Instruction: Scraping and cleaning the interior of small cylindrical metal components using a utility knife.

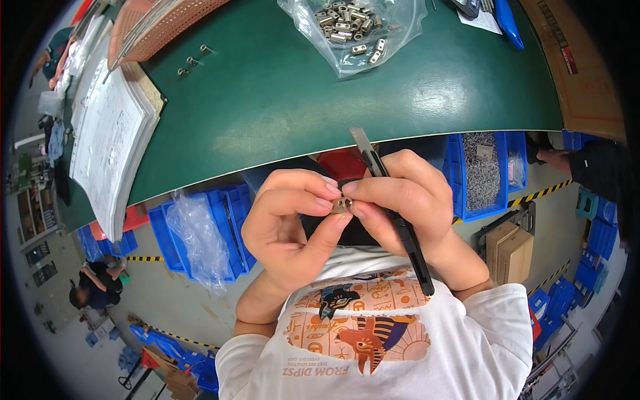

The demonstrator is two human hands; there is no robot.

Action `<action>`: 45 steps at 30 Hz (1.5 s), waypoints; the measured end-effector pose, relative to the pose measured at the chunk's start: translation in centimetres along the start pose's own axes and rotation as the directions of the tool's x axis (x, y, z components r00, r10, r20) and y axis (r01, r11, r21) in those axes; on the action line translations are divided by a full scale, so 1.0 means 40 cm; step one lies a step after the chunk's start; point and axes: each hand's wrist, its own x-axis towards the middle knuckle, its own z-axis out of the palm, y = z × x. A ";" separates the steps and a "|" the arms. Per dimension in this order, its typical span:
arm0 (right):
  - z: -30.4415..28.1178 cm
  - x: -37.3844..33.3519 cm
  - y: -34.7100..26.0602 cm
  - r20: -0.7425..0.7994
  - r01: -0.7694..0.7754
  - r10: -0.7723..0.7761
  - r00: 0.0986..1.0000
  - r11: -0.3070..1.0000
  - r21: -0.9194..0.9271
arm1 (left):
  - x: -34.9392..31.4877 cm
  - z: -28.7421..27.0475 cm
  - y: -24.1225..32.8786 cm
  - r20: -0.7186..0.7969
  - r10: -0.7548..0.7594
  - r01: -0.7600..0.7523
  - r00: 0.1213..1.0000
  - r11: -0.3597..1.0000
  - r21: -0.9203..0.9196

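Between the fingertips of both hands, just off the table's near edge, is a small silvery metal connector (342, 205) with round holes in its face. My left hand (283, 217) is closed, pinching it from the left with thumb and fingers. My right hand (410, 200) is closed as well, its thumb and index finger at the connector's right side. A black utility knife (408, 243) lies tucked in the same right hand, its blade (361, 141) extended toward the table and its tail end toward my chest.
On the green table (253, 100) lie a clear bag (400, 47) of similar metal connectors, several loose small parts (192, 61), a paper stack (113, 133) and a blue-handled tool (509, 27). Blue bins (200, 233) stand below, one filled with small metal pieces (481, 173). Another person (100, 283) is far left.
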 end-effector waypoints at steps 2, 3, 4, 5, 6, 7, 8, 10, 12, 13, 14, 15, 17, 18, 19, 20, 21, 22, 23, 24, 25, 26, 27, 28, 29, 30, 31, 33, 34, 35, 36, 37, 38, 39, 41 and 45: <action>0.000 0.000 0.001 0.004 0.009 -0.009 1.000 1.000 -0.003 | 0.004 -0.001 0.003 0.007 0.057 -0.057 0.998 0.994 0.095; 0.000 0.000 0.002 0.004 0.009 -0.009 1.000 1.000 -0.003 | 0.006 -0.001 0.004 0.016 0.102 -0.103 0.995 0.982 0.157; 0.000 -0.001 0.003 0.005 0.019 -0.019 1.000 1.000 -0.005 | 0.007 -0.001 0.005 0.028 0.146 -0.149 0.989 0.965 0.218; 0.000 -0.001 0.004 0.005 0.030 -0.030 1.000 1.000 -0.008 | 0.008 -0.001 0.004 0.028 0.146 -0.149 0.989 0.965 0.217; -0.001 -0.001 0.004 0.005 0.030 -0.030 1.000 1.000 -0.008 | 0.009 -0.001 0.005 0.031 0.170 -0.172 0.985 0.952 0.253; -0.002 -0.002 0.003 0.015 0.037 -0.037 0.999 0.999 -0.010 | 0.009 -0.001 0.005 0.035 0.193 -0.195 0.981 0.938 0.288; -0.003 -0.002 0.002 0.026 0.044 -0.044 0.999 0.999 -0.012 | 0.011 -0.002 0.007 0.035 0.193 -0.195 0.981 0.938 0.287; -0.003 -0.003 0.003 0.023 0.043 -0.043 0.999 0.999 -0.015 | 0.017 -0.003 0.010 0.085 0.249 -0.262 0.965 0.883 0.390; -0.002 -0.004 0.002 0.020 0.042 -0.042 0.999 0.999 -0.016 | 0.017 -0.003 0.014 0.092 0.257 -0.271 0.962 0.864 0.425; -0.002 -0.003 0.002 0.019 0.041 -0.041 0.999 0.999 -0.016 | 0.016 -0.003 0.016 0.099 0.265 -0.280 0.959 0.843 0.460; -0.002 -0.003 0.002 0.018 0.040 -0.040 0.999 0.999 -0.016 | 0.015 -0.004 0.018 0.098 0.264 -0.279 0.959 0.843 0.460; -0.002 -0.003 0.002 0.019 0.040 -0.039 0.999 0.999 -0.015 | 0.014 -0.006 0.021 0.123 0.280 -0.303 0.952 0.809 0.504; -0.003 -0.002 0.003 0.043 0.042 -0.041 0.998 0.999 -0.022 | 0.014 -0.007 0.025 0.149 0.293 -0.326 0.944 0.771 0.547; -0.004 -0.001 0.003 0.043 0.041 -0.040 0.998 0.999 -0.024 | 0.015 -0.006 0.028 0.166 0.310 -0.348 0.936 0.749 0.563; -0.003 -0.001 0.003 0.039 0.043 -0.042 0.998 0.999 -0.023 | 0.017 -0.005 0.029 0.184 0.326 -0.370 0.927 0.727 0.578; -0.004 0.001 0.004 0.034 0.044 -0.044 0.998 0.999 -0.022 | 0.019 -0.004 0.029 0.185 0.326 -0.371 0.927 0.728 0.577; -0.004 0.000 0.005 0.034 0.043 -0.043 0.999 0.999 -0.024 | 0.019 -0.003 0.027 0.180 0.326 -0.368 0.928 0.729 0.577; -0.004 0.000 0.006 0.033 0.044 -0.044 0.998 0.999 -0.026 | 0.020 -0.003 0.025 0.175 0.326 -0.365 0.929 0.730 0.579; -0.003 0.002 0.007 0.033 0.047 -0.046 0.998 0.999 -0.029 | 0.021 -0.003 0.023 0.175 0.327 -0.365 0.929 0.730 0.578; -0.002 0.002 0.006 0.033 0.048 -0.047 0.998 0.998 -0.027 | 0.021 -0.005 0.024 0.172 0.331 -0.367 0.928 0.725 0.582; 0.001 0.004 0.005 0.031 0.045 -0.045 0.999 0.999 -0.007 | 0.021 -0.007 0.025 0.169 0.336 -0.369 0.927 0.720 0.588; 0.004 0.007 0.003 0.030 0.044 -0.045 0.999 0.999 0.014 | 0.021 -0.009 0.028 0.167 0.339 -0.369 0.926 0.715 0.594; 0.005 0.011 0.004 0.033 0.060 -0.061 0.998 0.998 0.030 | 0.025 -0.013 0.027 0.159 0.341 -0.366 0.927 0.716 0.595; -0.002 0.011 0.001 0.052 0.015 -0.016 0.998 1.000 0.027 | 0.030 -0.018 0.027 0.150 0.344 -0.362 0.927 0.715 0.598; -0.011 0.011 -0.002 0.073 -0.028 0.026 0.997 0.999 0.027 | 0.037 -0.028 0.027 0.141 0.358 -0.364 0.923 0.697 0.617; -0.027 0.014 -0.002 0.105 -0.050 0.049 0.993 0.999 0.010 | 0.051 -0.042 0.022 0.117 0.334 -0.321 0.935 0.661 0.678; -0.037 0.016 -0.002 0.113 -0.056 0.056 0.992 0.998 -0.004 | 0.064 -0.062 0.016 0.089 0.309 -0.272 0.947 0.621 0.735; -0.054 0.001 0.009 0.121 -0.137 0.141 0.983 0.990 -0.042 | 0.114 -0.115 -0.003 0.022 0.329 -0.186 0.944 0.479 0.858; -0.057 0.001 0.010 0.127 -0.124 0.126 0.984 0.992 -0.028 | 0.145 -0.146 -0.002 0.060 0.325 -0.189 0.944 0.381 0.905; -0.059 0.001 0.012 0.127 -0.127 0.132 0.983 0.991 -0.046 | 0.170 -0.179 -0.012 0.022 0.328 -0.148 0.944 0.364 0.920; -0.062 0.004 0.016 0.123 -0.132 0.140 0.982 0.989 -0.069 | 0.197 -0.209 -0.020 -0.001 0.340 -0.106 0.941 0.299 0.948; -0.061 0.005 0.019 0.120 -0.127 0.134 0.984 0.989 -0.071 | 0.219 -0.233 -0.021 -0.027 0.310 -0.039 0.950 0.204 0.978; -0.057 0.005 0.023 0.115 -0.117 0.124 0.986 0.991 -0.060 | 0.237 -0.258 -0.029 -0.069 0.288 0.016 0.955 0.182 0.983; -0.056 0.004 0.026 0.108 -0.113 0.118 0.987 0.992 -0.055 | 0.251 -0.290 -0.043 -0.094 0.250 0.045 0.964 0.196 0.980; -0.056 0.013 0.029 0.103 -0.118 0.122 0.987 0.992 -0.050 | 0.270 -0.323 -0.061 -0.181 0.231 0.128 0.956 0.226 0.966; -0.062 0.009 0.053 0.044 -0.138 0.140 0.989 0.989 -0.056 | 0.267 -0.292 -0.058 -0.225 0.259 0.157 0.939 0.258 0.953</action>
